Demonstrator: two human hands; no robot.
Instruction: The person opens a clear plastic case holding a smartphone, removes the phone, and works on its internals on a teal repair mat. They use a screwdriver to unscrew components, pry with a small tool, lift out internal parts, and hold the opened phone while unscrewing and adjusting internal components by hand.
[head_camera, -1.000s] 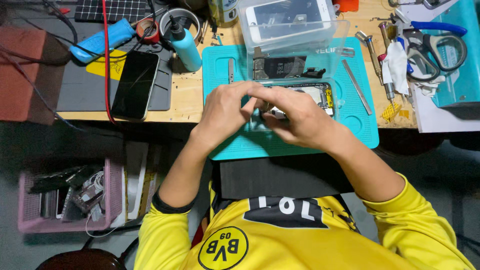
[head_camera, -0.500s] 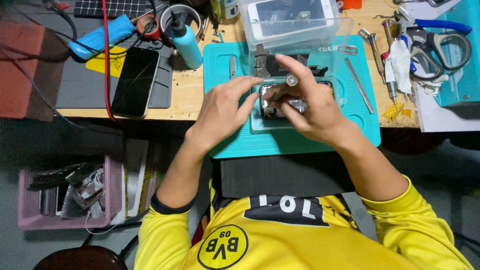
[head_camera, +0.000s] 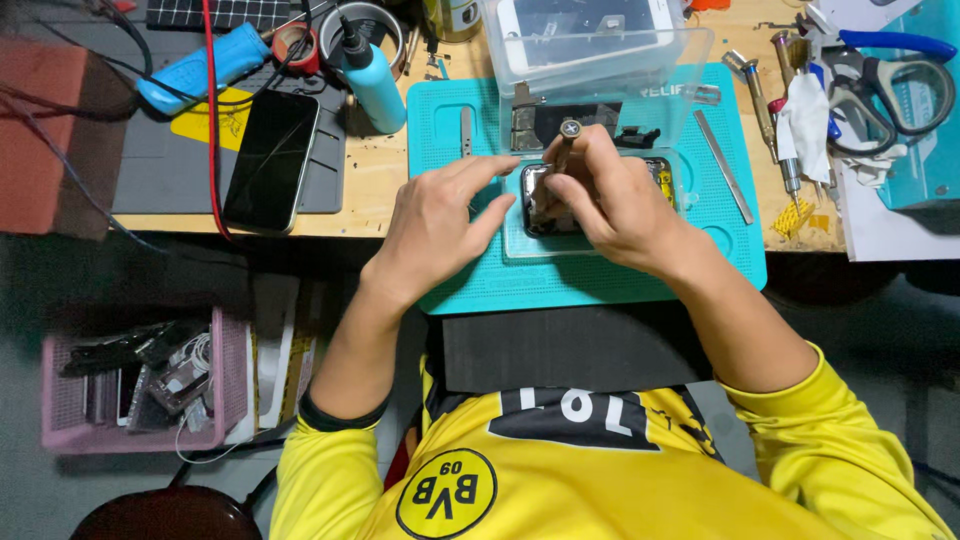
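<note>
An opened phone lies on the teal work mat, its insides facing up. My right hand is over it and holds a small screwdriver upright, tip down into the phone. My left hand rests on the mat just left of the phone, fingers stretched toward its left edge. Most of the phone is hidden under my hands.
A clear plastic box with a white phone stands behind the mat. A black phone lies on a grey pad at left, next to a blue bottle. Scissors and tools lie right. A pink basket sits below the desk.
My hands have drawn apart, uncovering part of the phone. The right hand has raised the screwdriver upright over it; the left has shifted left to the phone's edge.
</note>
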